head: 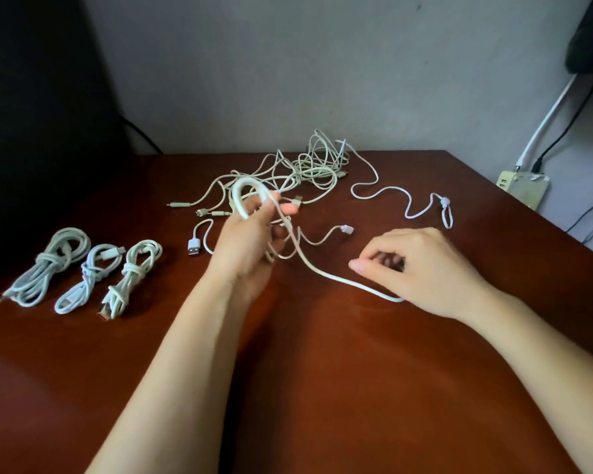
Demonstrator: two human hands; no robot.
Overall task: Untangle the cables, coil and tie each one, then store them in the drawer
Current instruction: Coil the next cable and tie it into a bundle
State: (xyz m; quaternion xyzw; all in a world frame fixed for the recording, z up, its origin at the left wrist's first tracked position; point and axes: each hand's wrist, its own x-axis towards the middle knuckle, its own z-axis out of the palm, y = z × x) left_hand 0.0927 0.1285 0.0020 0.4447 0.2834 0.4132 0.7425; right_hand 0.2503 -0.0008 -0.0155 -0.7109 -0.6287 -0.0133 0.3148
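The left hand (250, 234) grips a looped white cable (237, 200). Its tail runs right, under the right hand (421, 268), whose fingers are curled; whether they grip it is unclear. Farther off lies a cable tangle (315, 165). Three tied coils (89, 271) rest at the left of the table (322, 388).

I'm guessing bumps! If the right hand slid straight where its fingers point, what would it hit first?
Probably the white cable strung across to the left hand; depth is unclear.

Reddish-brown wooden tabletop (322, 388) against plain grey wall (254, 63) — dim, even light. Dark panel (31, 114) at left; beige power strip (524, 189) beside right edge.
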